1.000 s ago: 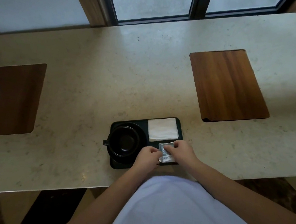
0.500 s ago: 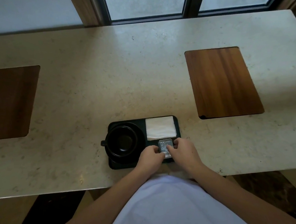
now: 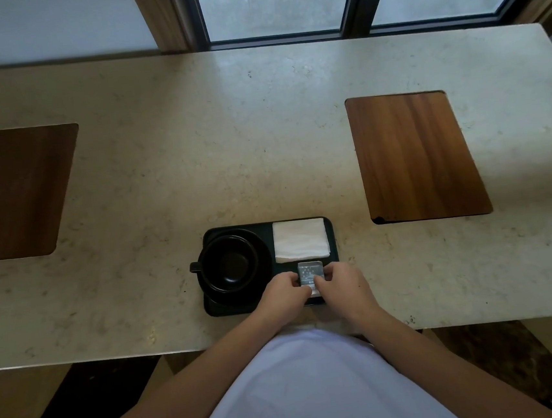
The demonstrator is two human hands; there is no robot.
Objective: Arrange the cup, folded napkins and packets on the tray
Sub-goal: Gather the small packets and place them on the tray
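A black tray (image 3: 332, 237) lies near the table's front edge. On its left half stands a black cup (image 3: 229, 264) on a saucer, handle pointing left. A white folded napkin (image 3: 300, 239) lies flat in the tray's far right corner. Just in front of the napkin are small silvery packets (image 3: 310, 271), held upright-looking between both hands. My left hand (image 3: 284, 294) pinches their left side and my right hand (image 3: 341, 286) their right side. The hands hide the lower part of the packets and the tray's near right corner.
The beige stone table (image 3: 261, 142) has two wooden inlays, one at the left (image 3: 13, 190) and one at the right (image 3: 414, 155). A window frame runs along the far edge. The table's front edge lies just behind my wrists.
The packets went from lying askew to standing squared just below the napkin. Both hands closed in on them and stayed there. The view shifted slightly.
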